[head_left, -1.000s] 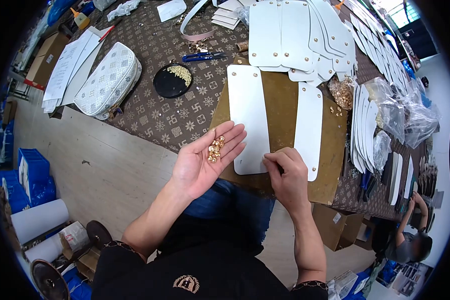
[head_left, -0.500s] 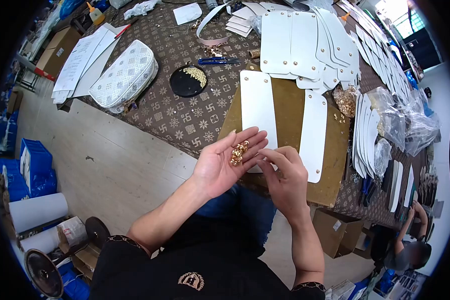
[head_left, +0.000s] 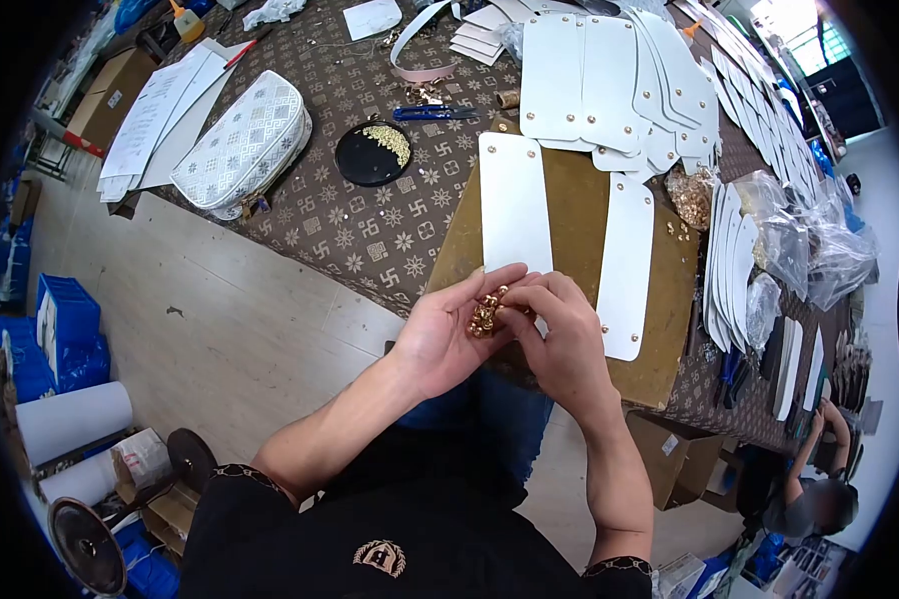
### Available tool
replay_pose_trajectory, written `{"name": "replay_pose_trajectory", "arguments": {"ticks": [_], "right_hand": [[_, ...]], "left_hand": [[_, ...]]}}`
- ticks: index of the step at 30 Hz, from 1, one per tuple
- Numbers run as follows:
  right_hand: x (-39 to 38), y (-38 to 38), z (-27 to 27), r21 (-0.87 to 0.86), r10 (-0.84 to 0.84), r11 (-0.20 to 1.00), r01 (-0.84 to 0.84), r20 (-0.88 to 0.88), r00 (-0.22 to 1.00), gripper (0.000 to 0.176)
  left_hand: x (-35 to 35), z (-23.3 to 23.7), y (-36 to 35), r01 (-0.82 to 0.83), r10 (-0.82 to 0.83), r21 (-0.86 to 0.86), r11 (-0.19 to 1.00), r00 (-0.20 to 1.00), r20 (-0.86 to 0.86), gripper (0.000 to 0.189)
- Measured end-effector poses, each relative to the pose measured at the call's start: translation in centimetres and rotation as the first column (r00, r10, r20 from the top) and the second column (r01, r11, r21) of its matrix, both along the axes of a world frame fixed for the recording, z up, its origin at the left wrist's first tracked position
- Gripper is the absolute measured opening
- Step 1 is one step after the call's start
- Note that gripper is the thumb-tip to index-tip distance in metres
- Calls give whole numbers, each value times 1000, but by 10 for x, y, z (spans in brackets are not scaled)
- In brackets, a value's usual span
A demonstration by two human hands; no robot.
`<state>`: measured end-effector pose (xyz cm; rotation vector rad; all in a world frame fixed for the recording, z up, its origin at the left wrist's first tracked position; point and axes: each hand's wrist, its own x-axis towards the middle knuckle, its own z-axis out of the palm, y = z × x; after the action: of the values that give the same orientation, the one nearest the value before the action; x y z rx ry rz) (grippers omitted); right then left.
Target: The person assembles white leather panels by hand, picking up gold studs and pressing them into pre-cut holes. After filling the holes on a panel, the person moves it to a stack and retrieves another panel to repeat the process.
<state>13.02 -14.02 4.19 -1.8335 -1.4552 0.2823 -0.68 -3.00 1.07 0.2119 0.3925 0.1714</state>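
The left hand (head_left: 445,339) is cupped palm-up just past the near edge of the table, fingers half curled round a loose heap of small gold metal rivets (head_left: 484,317). The right hand (head_left: 564,344) is pressed in from the right, its fingertips (head_left: 529,299) narrowed to a pinch in the heap. I cannot tell whether one rivet is already gripped.

Main risk: spill. The heap sits on the fingers, not deep in the palm, approx. over the near edge of the flat brown board (head_left: 574,200). If the palm tilts or the right fingers dig too hard, rivets roll off to the lap or the grey floor (head_left: 240,329) (hard to find there).

2nd risk: the pinch lifts two rivets at once, or none, since they're small and tangled.

3rd: a dropped rivet may bounce onto the long white rectangular panel (head_left: 514,200) lying on the board, far side of the hands, and mark it.

The round black dish of gold studs (head_left: 373,153) is well apart, far-left, i.e. no catch tray under the hands.
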Motion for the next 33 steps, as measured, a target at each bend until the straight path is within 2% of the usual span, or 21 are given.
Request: {"name": "replay_pose_trajectory", "arguments": {"ticks": [2, 4, 5, 7, 8, 11, 13, 18, 20, 26, 33], "right_hand": [[0, -2, 1, 8, 10, 1000, -10, 1, 1000, 14], [-1, -5, 2, 6, -86, 996, 87, -102, 991, 10], [0, -8, -2, 4, -84, 996, 84, -104, 991, 10], [4, -13, -14, -17, -112, 993, 113, 15, 994, 7], [4, -15, -18, -19, -113, 993, 113, 15, 993, 7], [-1, -12, -24, -36, -139, 990, 140, 22, 990, 7], [-2, -9, -27, 14, -117, 993, 117, 118, 986, 7], [-6, -8, -29, 1, -93, 996, 93, 105, 990, 9], [-7, -8, -29, 8, -94, 996, 93, 105, 990, 9], [-5, -8, -29, 32, -74, 997, 71, 117, 990, 8], [-5, -7, -26, -35, -87, 995, 89, 67, 994, 7]], "left_hand": [[-1, 0, 2, 4, -3, -8, 1000, 1000, 5, 53], [-3, 5, 6, -62, 63, -33, 998, 998, 31, 53], [-5, 5, 8, -65, 66, -35, 997, 997, 28, 53], [-7, 5, 14, -199, 201, -51, 979, 979, 38, 54], [-10, 2, 16, -235, 238, -69, 970, 970, 43, 54], [-15, -5, 22, -257, 261, -81, 963, 964, 42, 53], [-16, -5, 22, -262, 264, -76, 962, 964, 30, 53], [-14, -7, 23, -265, 267, -68, 962, 963, 25, 52], [-13, -5, 23, -253, 252, -17, 967, 967, -32, 52], [-10, -6, 23, -251, 250, -4, 968, 965, -74, 50], [-11, -8, 23, -233, 232, -9, 972, 971, -62, 50]]}}
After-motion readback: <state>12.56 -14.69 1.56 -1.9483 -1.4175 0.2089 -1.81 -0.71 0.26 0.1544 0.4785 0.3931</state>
